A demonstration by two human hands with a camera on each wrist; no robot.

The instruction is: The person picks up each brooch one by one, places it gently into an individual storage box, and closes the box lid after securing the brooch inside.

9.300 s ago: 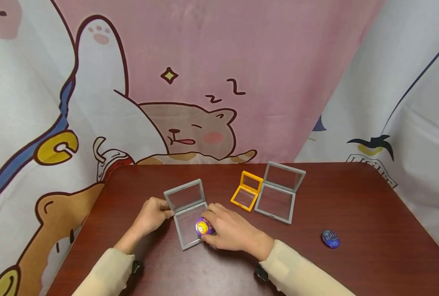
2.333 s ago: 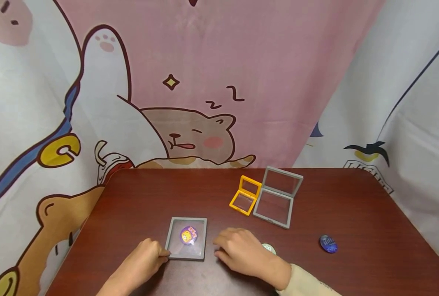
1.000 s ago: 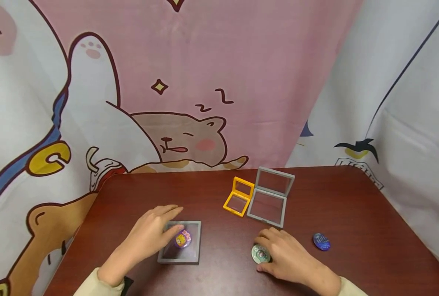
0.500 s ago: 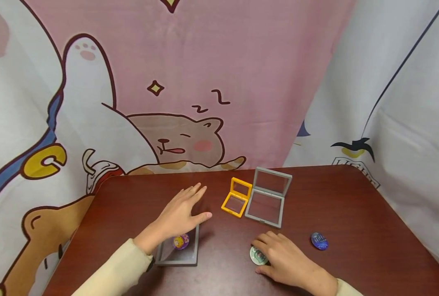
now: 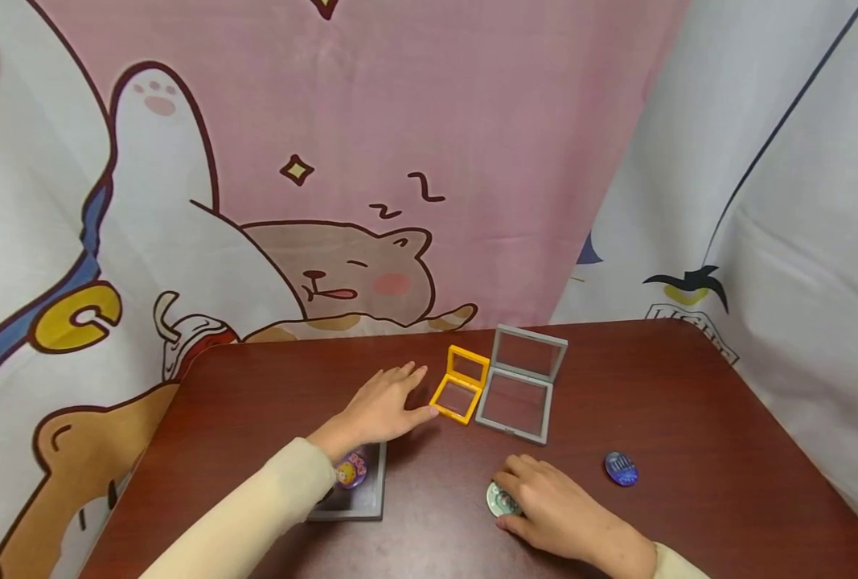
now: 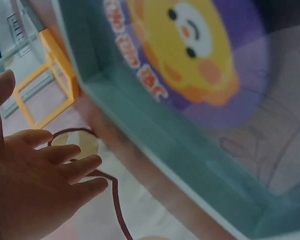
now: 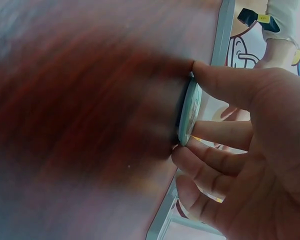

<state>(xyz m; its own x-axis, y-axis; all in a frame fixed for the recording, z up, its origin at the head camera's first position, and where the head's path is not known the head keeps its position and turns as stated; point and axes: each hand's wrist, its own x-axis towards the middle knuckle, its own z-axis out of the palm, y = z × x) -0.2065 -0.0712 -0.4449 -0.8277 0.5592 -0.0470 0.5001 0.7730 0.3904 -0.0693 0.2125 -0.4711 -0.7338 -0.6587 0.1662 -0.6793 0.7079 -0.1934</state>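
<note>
In the head view my left hand [image 5: 383,404] reaches over the table with spread fingers, its thumb tip beside the small orange frame [image 5: 460,384], whose lid stands up. The left wrist view shows the same hand [image 6: 45,175] with nothing in it. My right hand [image 5: 555,508] has thumb and fingers round the edges of a pale green round badge [image 5: 499,500]; in the right wrist view the badge [image 7: 190,112] lies between thumb and fingertips at the table surface. A closed grey frame [image 5: 371,503] with a purple badge [image 5: 351,470] inside is partly hidden under my left forearm.
A larger grey frame [image 5: 513,404] with raised lid stands just right of the orange one. A blue badge [image 5: 621,469] lies to the right of my right hand. Behind the table's [image 5: 675,386] far edge hangs a printed cloth [image 5: 501,161].
My left hand has left the closed grey frame and moved right and away, up to the orange frame. My right hand has moved right to the green badge and put its fingers round it.
</note>
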